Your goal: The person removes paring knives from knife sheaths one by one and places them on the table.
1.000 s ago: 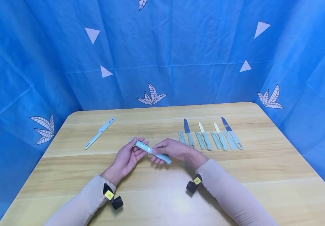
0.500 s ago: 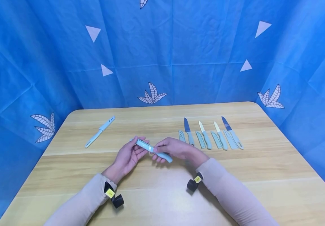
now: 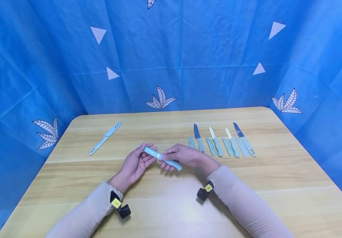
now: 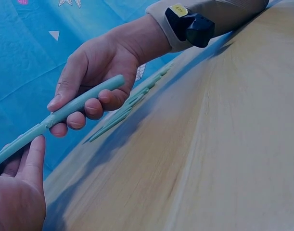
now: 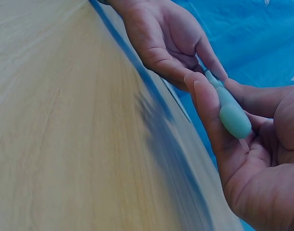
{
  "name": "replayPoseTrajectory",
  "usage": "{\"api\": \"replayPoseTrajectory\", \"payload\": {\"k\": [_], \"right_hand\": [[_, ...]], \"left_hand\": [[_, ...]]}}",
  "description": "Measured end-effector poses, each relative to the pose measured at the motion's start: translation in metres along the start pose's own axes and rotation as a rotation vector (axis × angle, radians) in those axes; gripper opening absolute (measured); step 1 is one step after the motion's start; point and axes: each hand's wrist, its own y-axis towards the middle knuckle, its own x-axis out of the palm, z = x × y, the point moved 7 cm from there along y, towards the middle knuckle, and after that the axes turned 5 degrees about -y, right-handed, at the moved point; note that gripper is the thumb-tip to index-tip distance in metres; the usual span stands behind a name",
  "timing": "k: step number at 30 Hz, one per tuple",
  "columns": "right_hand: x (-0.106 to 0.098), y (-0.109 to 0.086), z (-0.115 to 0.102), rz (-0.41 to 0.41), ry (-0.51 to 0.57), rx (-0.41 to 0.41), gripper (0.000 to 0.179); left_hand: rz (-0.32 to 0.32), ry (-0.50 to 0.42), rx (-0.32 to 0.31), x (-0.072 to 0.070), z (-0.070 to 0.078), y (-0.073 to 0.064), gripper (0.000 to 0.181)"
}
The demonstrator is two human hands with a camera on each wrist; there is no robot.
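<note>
Above the wooden surface (image 3: 165,211), the left hand (image 3: 133,167) and the right hand (image 3: 186,156) share one held knife (image 3: 174,164).
Beyond the right fingers lie four bare knives (image 3: 217,147), loose covers (image 3: 211,147) beside them; beyond the left fingers lies a covered knife (image 3: 106,137). The right fingers pinch the handle (image 4: 91,99); the left fingers and thumb pinch the fitted cover (image 3: 151,152). The step seems to be uncovering this knife, judging by the bare row; the next move would call for a straight, steady pull, fingers clear of the edge. The left thumb masks part of the fitted cover's far end, which the left wrist view cuts off; whether the pale patch near the right fingertips is blade or glint, I cannot tell.
</note>
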Motion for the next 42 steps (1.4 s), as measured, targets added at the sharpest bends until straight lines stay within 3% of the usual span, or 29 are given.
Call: {"api": "replayPoseTrajectory", "payload": {"k": [9, 21, 32, 42], "right_hand": [[-0.0006, -0.001, -0.0009, 0.004, -0.01, 0.003, 0.029], [-0.0003, -0.0021, 0.0003, -0.016, -0.013, 0.009, 0.028], [-0.0028, -0.0037, 0.0008, -0.01, 0.007, 0.023, 0.028], [-0.005, -0.0059, -0.0001, -0.009, 0.005, 0.029, 0.026]], "left_hand": [[-0.017, 0.01, 0.01, 0.0014, 0.0007, 0.0, 0.035], [0.008, 0.017, -0.004, 0.0019, -0.0006, -0.0034, 0.038], [0.056, -0.044, 0.013, -0.0037, 0.0041, -0.0022, 0.035], [0.059, -0.044, 0.008, -0.0039, 0.0047, -0.0005, 0.035]]}}
